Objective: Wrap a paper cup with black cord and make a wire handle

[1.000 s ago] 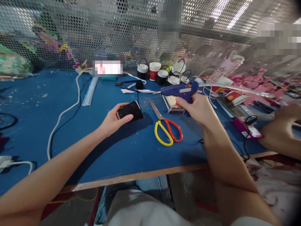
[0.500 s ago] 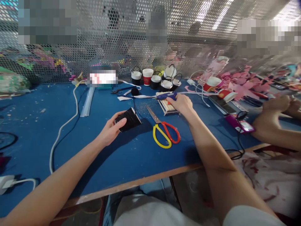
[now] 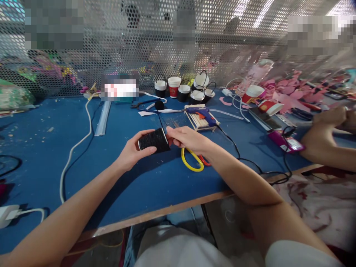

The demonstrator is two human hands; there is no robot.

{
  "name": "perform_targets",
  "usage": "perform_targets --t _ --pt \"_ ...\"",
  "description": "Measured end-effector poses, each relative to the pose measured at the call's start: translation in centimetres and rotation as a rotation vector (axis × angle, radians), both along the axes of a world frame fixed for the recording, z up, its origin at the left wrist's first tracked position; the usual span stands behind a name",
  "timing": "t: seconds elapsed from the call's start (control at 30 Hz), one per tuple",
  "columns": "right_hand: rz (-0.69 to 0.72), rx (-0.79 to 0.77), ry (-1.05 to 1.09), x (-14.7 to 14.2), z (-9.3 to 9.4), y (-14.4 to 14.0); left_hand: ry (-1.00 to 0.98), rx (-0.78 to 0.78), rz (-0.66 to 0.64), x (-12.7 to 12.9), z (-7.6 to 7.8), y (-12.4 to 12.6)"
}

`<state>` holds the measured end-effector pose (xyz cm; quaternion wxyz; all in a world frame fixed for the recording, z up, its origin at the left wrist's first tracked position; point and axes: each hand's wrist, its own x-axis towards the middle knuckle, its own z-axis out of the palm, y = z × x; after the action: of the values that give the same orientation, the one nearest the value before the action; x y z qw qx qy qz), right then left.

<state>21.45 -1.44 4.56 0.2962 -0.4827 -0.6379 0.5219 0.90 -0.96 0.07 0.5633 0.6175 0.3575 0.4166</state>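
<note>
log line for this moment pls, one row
left hand holds black cup | right hand touches cup's end | glue gun lies on stick rack | scissors on blue table

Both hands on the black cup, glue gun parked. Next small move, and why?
Probably press the right hand against the wide end of the black cup while the left hand steadies it. The glue gun lies on the wooden sticks, and the right fingertips already touch the cup's edge.

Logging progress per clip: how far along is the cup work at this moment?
Done: several black-wrapped handled cups stand by the mesh, and the glue gun lies on the sticks. In hand: left hand holds a black-wrapped cup; right hand touches its end. Left: no handle shows on it.
</note>
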Motion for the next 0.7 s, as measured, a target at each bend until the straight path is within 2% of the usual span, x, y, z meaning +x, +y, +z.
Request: perform_targets --t 0.1,0.2,0.43,0.7 --pt "-0.059 -0.05 0.182 -0.15 -0.91 0.2 0.051 0.032 0.002 0.01 -0.11 0.07" --pt "-0.13 0.025 0.267 0.24 -1.16 0.1 0.076 0.026 0.02 0.03 -0.2 0.15" --pt "-0.124 0.366 0.112 0.69 -1.06 -0.17 0.251 0.059 -0.006 0.38 0.34 -0.14" --pt "-0.075 0.339 0.131 0.53 -1.09 -0.39 0.263 0.034 -0.037 0.73 0.21 -0.59"
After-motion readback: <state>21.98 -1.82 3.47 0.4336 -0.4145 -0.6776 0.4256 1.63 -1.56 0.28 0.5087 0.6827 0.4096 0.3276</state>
